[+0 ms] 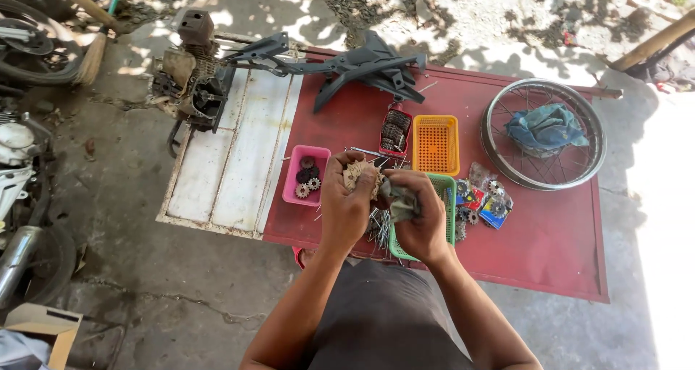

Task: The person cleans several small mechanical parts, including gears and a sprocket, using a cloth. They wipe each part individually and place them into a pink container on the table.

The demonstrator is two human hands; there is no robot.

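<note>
Nearest the camera, both hands meet just above the near edge of the red desk (550, 247). The left hand (346, 205) is curled closed around a round, toothed metal sprocket (360, 174), gripping it by the rim so its face tilts up. The right hand (421, 218), at 3 o'clock of the left and touching it, is clenched on a crumpled grey rag (399, 200) pressed against the sprocket's edge.

The sprocket looks stiff, hard and fairly heavy for its size, probably greasy and so slippery; its teeth can bite skin, so the rim between teeth or the central hole seems the safest hold. The rag is soft and limp and takes any grip.

Under the hands lies a scatter of thin metal spokes (378, 226), partly hidden, beside a green basket (447, 190). At 9 o'clock of the hands a pink tray (295, 189) holds small gears. At 3 o'clock lie loose sprockets on coloured packets (486, 200).

Farther off, at 12 o'clock, stand an orange basket (435, 145) and a small red tray (395, 131) of dark parts. At 2 o'clock a spoked wheel rim (544, 133) rings a blue cloth (546, 127). Farthest, at 11 o'clock, sit a black plastic frame piece (362, 67) and a grimy engine block (192, 80).
</note>
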